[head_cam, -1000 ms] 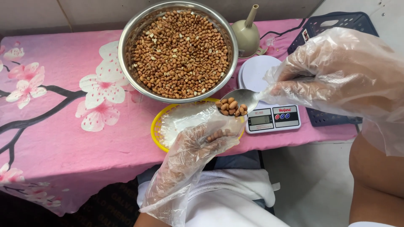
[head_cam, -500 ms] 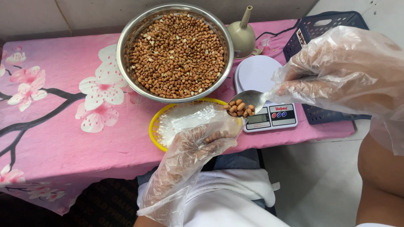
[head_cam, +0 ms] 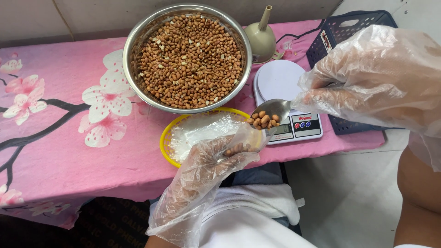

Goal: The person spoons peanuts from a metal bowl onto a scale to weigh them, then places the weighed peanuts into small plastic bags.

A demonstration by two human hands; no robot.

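Right hand [head_cam: 367, 87], fingers closed on spoon [head_cam: 271, 112] of peanuts, held just above small clear bag [head_cam: 245, 142] for tipping. Left hand [head_cam: 206, 170], fingers pinched on bag, mouth up, beside scale [head_cam: 287, 98], near steel bowl [head_cam: 138, 41].

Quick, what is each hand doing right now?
Left hand: closed on a small clear bag with a few peanuts inside.
Right hand: closed on a metal spoon of peanuts, tipped over the bag's mouth.
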